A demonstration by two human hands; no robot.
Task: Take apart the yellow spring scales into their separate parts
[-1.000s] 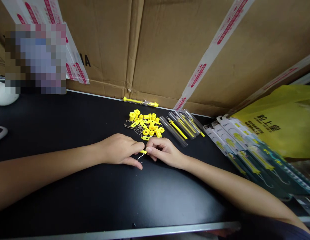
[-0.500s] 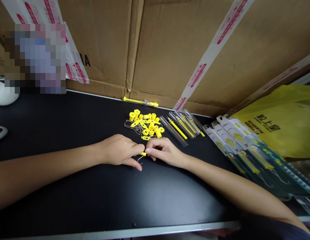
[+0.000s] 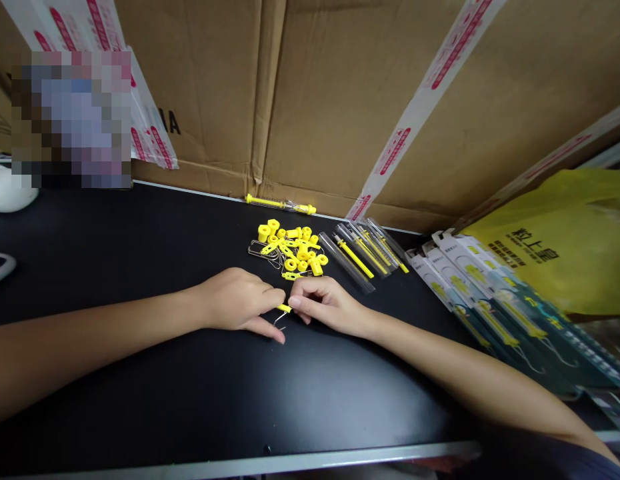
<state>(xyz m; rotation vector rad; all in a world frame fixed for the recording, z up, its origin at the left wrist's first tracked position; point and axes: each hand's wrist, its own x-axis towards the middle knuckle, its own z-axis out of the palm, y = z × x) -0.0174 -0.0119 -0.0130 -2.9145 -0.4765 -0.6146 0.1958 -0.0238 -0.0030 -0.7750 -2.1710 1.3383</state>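
My left hand [image 3: 234, 299] is closed around a small yellow plastic piece [image 3: 285, 308] with a thin bent metal wire [image 3: 280, 319] below it. Most of that piece is hidden by the fingers. At its right end, the thumb and forefinger of my right hand [image 3: 330, 305] pinch together against the tip. Just beyond both hands lies a loose pile of yellow plastic caps and nuts [image 3: 303, 255], mixed with metal wire hooks [image 3: 256, 249].
Clear tubes [image 3: 357, 275] with yellow rods lie right of the pile. An assembled yellow-and-clear piece [image 3: 280, 203] rests by the cardboard wall [image 3: 330, 100]. Printed packages [image 3: 490, 293] and a yellow bag [image 3: 565, 233] are at the right, a white rounded object [image 3: 10, 189] far left.
Both hands stay in nearly the same place. The left fingers have shifted slightly, so a little more of the yellow piece shows between the hands.
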